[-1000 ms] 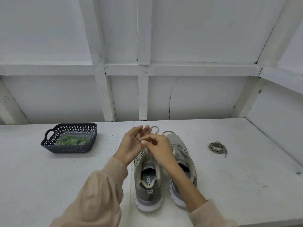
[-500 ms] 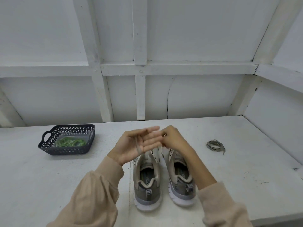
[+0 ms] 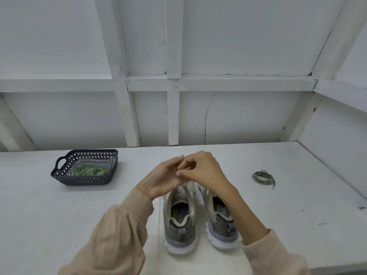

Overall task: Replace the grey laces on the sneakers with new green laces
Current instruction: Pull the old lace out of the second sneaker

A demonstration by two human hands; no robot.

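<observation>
Both hands: left hand (image 3: 160, 181) and right hand (image 3: 200, 171) joined, fingertips pinched; contents hidden.
Left palm: flat earlier, now curled.
Bright green laces (image 3: 89, 170): untouched, relacing pending.

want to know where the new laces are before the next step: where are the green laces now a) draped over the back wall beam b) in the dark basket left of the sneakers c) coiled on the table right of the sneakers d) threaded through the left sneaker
b, the green laces lie inside the dark basket left of the sneakers; the coil on the right is a grey lace.
</observation>
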